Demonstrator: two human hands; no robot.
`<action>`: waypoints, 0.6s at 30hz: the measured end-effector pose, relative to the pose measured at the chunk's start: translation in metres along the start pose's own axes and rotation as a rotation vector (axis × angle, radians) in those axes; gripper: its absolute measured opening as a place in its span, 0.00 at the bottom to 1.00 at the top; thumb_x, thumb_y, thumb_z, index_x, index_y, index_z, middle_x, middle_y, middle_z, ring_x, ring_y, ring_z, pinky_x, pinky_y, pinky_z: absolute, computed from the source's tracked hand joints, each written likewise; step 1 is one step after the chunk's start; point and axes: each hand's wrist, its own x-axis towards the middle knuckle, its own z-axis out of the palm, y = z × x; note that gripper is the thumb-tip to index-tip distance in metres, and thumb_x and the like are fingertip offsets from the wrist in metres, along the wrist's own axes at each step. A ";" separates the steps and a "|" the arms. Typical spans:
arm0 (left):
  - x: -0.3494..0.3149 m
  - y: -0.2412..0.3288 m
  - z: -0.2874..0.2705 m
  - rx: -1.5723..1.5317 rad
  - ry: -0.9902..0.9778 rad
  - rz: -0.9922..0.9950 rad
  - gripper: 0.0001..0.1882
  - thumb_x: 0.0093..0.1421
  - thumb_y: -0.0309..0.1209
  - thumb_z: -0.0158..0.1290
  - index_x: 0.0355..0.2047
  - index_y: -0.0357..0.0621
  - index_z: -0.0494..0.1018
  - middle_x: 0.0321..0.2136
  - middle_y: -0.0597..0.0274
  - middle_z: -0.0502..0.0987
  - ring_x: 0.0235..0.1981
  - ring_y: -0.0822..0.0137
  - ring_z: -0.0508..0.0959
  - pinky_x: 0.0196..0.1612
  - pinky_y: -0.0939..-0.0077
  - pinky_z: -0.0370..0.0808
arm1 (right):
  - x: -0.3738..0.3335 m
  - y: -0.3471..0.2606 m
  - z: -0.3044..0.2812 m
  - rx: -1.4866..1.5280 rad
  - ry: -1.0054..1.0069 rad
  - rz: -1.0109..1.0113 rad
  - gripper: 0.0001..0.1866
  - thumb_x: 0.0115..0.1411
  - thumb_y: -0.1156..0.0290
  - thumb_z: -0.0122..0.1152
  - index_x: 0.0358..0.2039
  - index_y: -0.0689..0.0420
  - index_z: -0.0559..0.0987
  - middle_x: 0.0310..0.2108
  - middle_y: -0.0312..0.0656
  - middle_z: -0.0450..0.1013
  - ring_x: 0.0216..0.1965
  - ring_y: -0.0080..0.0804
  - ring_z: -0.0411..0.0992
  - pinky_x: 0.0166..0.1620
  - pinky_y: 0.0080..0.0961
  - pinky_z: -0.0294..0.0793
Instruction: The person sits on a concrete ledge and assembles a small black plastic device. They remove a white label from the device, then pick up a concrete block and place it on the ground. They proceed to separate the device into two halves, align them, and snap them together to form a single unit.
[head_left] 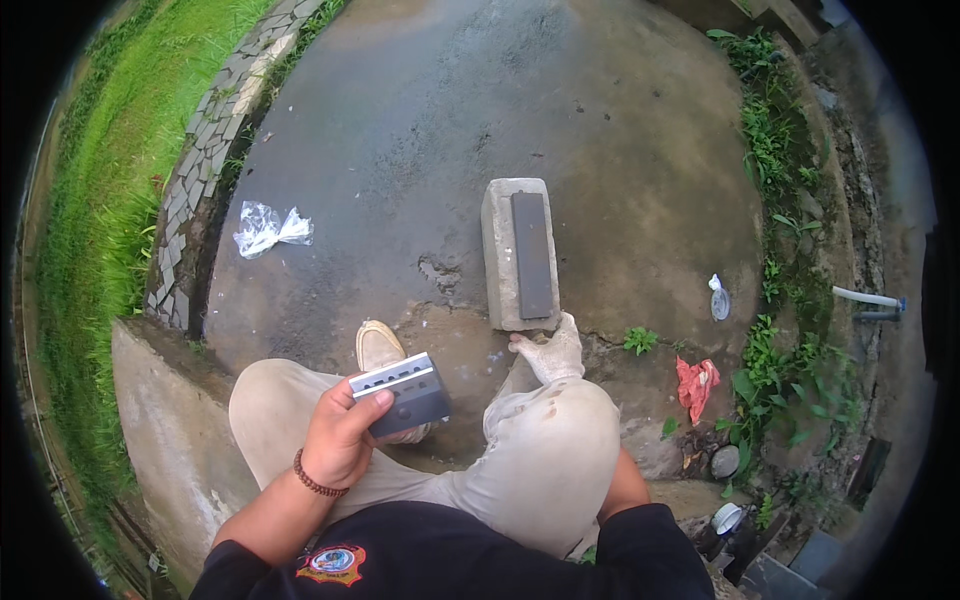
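My left hand [345, 425], bare with a beaded bracelet, is closed around a small dark grey rectangular piece [412, 395]. That piece has a pale strip with a row of notches along its upper edge and small holes in its face; its exact kind is unclear. My right hand [553, 354] wears a whitish work glove and grips the near right end of a concrete block [505, 275], with the thumb out to the left. Part of my right forearm is hidden behind my knee. A long, flat dark grey bar [533, 255], like a sharpening stone, lies lengthwise on the block.
The block rests on wet concrete ground [420, 130]. A clear plastic bag [272, 230] lies to the left. At right are a small clear plastic packet [719, 298], a red cloth [696, 388] and weeds [765, 400]. A low concrete wall [180, 420] stands at my left.
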 end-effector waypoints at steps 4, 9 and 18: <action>-0.007 0.000 0.000 -0.032 -0.028 0.000 0.18 0.69 0.30 0.55 0.55 0.33 0.73 0.49 0.53 0.82 0.48 0.64 0.83 0.51 0.64 0.82 | 0.010 -0.003 -0.048 -0.249 0.117 -0.440 0.36 0.48 0.63 0.79 0.54 0.66 0.74 0.47 0.51 0.77 0.49 0.48 0.78 0.55 0.42 0.77; -0.011 0.001 0.011 -0.044 -0.061 -0.008 0.17 0.67 0.30 0.58 0.53 0.35 0.74 0.46 0.55 0.82 0.48 0.65 0.82 0.52 0.65 0.80 | 0.034 -0.106 -0.046 -0.657 0.036 -0.401 0.36 0.55 0.43 0.71 0.48 0.64 0.75 0.40 0.54 0.81 0.42 0.56 0.81 0.48 0.44 0.80; -0.024 0.003 -0.005 -0.094 -0.068 0.028 0.16 0.64 0.29 0.62 0.50 0.35 0.76 0.45 0.59 0.82 0.48 0.70 0.79 0.56 0.69 0.73 | 0.047 -0.142 -0.023 -0.841 -0.105 -0.218 0.44 0.50 0.40 0.70 0.48 0.69 0.68 0.43 0.65 0.79 0.46 0.60 0.80 0.50 0.47 0.80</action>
